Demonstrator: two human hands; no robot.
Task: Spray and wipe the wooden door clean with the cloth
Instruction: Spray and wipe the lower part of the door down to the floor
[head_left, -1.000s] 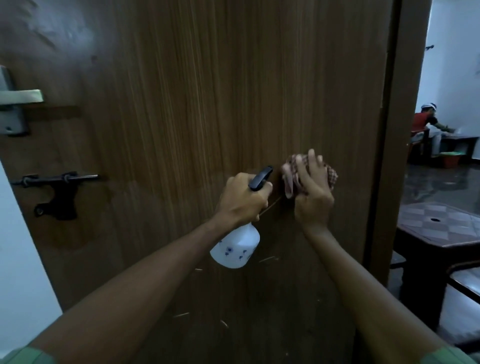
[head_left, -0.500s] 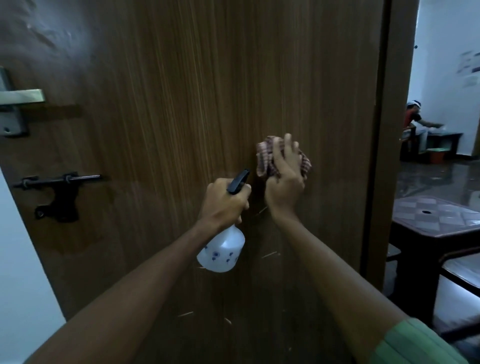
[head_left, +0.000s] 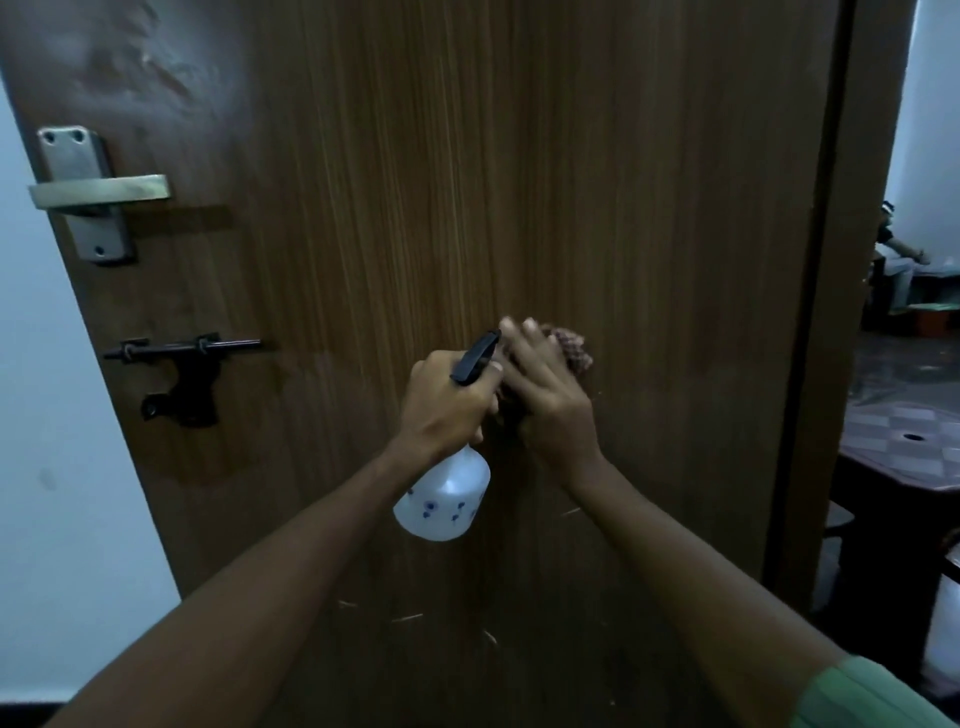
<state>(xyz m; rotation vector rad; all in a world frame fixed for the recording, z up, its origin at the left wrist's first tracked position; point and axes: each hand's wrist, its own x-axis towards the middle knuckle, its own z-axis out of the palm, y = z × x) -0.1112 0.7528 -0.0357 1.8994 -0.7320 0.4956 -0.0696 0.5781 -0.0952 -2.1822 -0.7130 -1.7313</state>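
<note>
Mid-task wiping: right hand (head_left: 553, 410), fingers extended, presses the checked cloth (head_left: 571, 349) flat against mid-height of the wooden door (head_left: 649, 208); left hand (head_left: 441, 410) grips the spray bottle (head_left: 447, 499). Pale flecks lower down apparently remain unwiped.

Both bare forearms are extended forward and converge toward the middle of the view. The left hand (head_left: 447, 400) is curled, knuckles up, around the neck of a spray bottle (head_left: 444, 499). The right hand (head_left: 550, 395) is held just right of it, fingers spread and fairly straight, pressed flat over a cloth (head_left: 571, 348). A green sleeve (head_left: 862, 696) is seen at the near right.
</note>
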